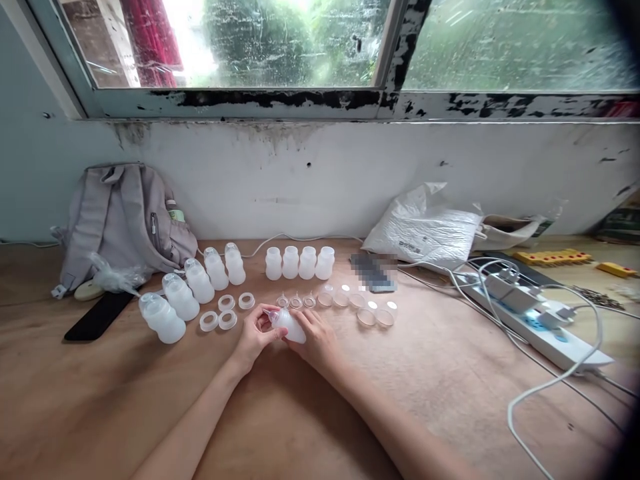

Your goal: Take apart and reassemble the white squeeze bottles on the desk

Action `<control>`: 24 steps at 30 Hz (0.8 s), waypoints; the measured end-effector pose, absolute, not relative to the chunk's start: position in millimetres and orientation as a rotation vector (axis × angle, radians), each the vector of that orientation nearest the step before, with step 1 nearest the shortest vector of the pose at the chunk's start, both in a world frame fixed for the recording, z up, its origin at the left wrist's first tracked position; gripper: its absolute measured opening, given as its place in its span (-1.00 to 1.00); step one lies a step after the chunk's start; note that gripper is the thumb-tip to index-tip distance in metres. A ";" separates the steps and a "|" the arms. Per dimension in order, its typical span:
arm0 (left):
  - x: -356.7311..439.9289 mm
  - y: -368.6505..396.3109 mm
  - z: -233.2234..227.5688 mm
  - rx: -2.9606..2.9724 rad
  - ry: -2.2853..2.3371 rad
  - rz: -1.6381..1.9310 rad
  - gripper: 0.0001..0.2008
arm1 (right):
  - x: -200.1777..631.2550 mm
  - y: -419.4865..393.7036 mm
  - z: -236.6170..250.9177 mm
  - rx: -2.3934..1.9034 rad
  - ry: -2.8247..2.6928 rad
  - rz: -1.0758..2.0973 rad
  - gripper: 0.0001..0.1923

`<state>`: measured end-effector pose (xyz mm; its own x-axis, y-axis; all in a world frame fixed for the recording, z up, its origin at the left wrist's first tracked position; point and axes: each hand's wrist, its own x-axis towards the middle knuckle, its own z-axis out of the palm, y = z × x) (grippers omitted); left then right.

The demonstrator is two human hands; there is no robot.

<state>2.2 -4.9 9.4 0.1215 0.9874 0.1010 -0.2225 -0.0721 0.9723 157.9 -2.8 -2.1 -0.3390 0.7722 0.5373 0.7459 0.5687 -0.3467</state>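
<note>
On the wooden table, both hands grip one small bottle — translucent white, lying sideways — the left hand at its nipple end, the right hand round its body

No writing can be read anywhere. The white plastic bag right of centre carries a dark printed patch, too small to make out. The flat object beside it on the bench is blurred over. The green-labelled bottle in the backpack pocket, at left, shows no legible label.
</note>
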 end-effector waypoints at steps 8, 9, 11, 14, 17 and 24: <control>2.0 -4.5 11.5 1.265 1.016 1.309 -0.70 | 159.5 -2.2 -2.7 -1.260 -2.088 0.089 -0.59; 2.1 -5.2 13.4 1.244 1.017 1.317 -0.71 | 159.2 -2.3 -2.5 -1.286 -2.073 0.111 -0.59; 2.2 -6.5 16.9 1.189 0.968 1.311 -0.72 | 159.1 -2.5 -1.6 -1.314 -2.059 0.152 -0.59; 1.6 -6.2 18.1 1.157 0.901 1.324 -0.77 | 160.0 -3.1 0.5 -1.299 -2.067 0.174 -0.60; -1.4 -2.2 15.0 1.171 0.973 1.388 -0.82 | 161.4 -4.2 3.0 -1.285 -2.088 0.144 -0.62; -6.1 1.8 13.7 0.909 0.780 1.305 -0.60 | 162.1 -4.4 5.9 -1.298 -2.095 0.141 -0.62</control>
<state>-6.1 1.8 13.7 0.1165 0.9929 0.0222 -0.4508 0.0329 0.8920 162.1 -4.4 5.9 -0.2895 0.8305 0.4758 0.7595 0.5018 -0.4139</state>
